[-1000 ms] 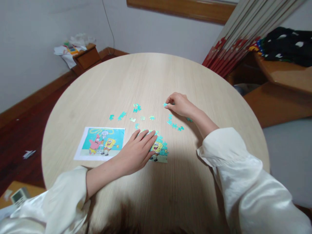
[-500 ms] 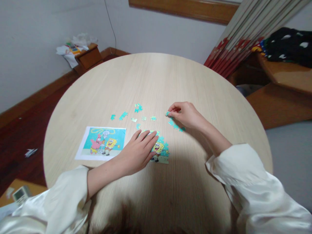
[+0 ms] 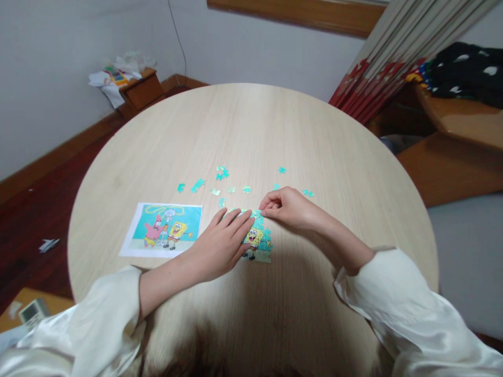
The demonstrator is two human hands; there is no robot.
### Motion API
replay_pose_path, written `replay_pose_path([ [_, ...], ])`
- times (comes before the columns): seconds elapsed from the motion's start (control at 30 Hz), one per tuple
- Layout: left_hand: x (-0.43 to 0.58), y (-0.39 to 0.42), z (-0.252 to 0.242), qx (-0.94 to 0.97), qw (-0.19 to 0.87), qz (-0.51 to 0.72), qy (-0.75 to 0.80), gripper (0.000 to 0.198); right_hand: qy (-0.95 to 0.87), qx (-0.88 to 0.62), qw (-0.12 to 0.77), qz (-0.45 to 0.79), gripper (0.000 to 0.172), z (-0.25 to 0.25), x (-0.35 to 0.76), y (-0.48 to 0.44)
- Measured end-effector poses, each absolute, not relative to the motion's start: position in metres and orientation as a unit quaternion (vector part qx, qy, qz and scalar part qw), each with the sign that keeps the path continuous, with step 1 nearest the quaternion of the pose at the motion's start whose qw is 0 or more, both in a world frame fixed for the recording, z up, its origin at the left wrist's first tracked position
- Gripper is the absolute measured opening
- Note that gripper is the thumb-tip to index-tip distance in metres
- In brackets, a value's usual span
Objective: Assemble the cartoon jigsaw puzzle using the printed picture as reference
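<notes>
A partly assembled SpongeBob jigsaw puzzle (image 3: pixel 257 238) lies near the middle of the round wooden table (image 3: pixel 251 120), just to the right of a printed reference picture (image 3: pixel 168 230) showing SpongeBob, Patrick and Squidward. The person's left hand (image 3: pixel 226 243) lies palm down over the puzzle's left part, its fingers stretched out and slightly apart, hiding what is underneath. The right hand (image 3: pixel 288 207) is at the puzzle's upper right edge, with thumb and forefinger close together — whether they clamp a piece is too small to tell.

Beyond the hands, loose teal and pale puzzle pieces (image 3: pixel 246 189) are scattered in an uneven band. A small cluster (image 3: pixel 222 173) sits farther back on the left, one star-shaped piece (image 3: pixel 282 169) lies past the right hand, and more pieces (image 3: pixel 308 193) rest just beyond the right wrist. Cream satin sleeves (image 3: pixel 412 303) cover both arms — pushed back from the wrists.
</notes>
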State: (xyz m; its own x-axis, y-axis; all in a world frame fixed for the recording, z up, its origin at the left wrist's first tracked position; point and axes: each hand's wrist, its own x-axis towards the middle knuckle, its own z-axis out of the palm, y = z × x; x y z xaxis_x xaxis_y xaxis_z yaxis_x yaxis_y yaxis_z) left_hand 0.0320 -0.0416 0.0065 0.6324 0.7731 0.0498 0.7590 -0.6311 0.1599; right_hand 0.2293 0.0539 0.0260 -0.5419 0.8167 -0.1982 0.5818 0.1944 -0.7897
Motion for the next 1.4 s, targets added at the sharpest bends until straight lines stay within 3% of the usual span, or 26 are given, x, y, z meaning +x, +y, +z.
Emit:
replay_pose_path([
  [0.9, 0.033, -0.041, 0.009, 0.908, 0.037, 0.055, 0.414, 0.046, -0.839, -0.464, 0.102, 0.263, 0.012, 0.029, 0.224, 0.048],
  [1.2, 0.034, -0.041, 0.009, 0.904, 0.042, 0.052, 0.423, 0.046, -0.831, -0.476, 0.090, 0.275, 0.014, 0.029, 0.223, 0.049],
  [1.4, 0.032, -0.041, 0.008, 0.904, 0.045, 0.061, 0.422, 0.044, -0.780, -0.462, 0.212, 0.365, 0.020, 0.030, 0.236, 0.052],
])
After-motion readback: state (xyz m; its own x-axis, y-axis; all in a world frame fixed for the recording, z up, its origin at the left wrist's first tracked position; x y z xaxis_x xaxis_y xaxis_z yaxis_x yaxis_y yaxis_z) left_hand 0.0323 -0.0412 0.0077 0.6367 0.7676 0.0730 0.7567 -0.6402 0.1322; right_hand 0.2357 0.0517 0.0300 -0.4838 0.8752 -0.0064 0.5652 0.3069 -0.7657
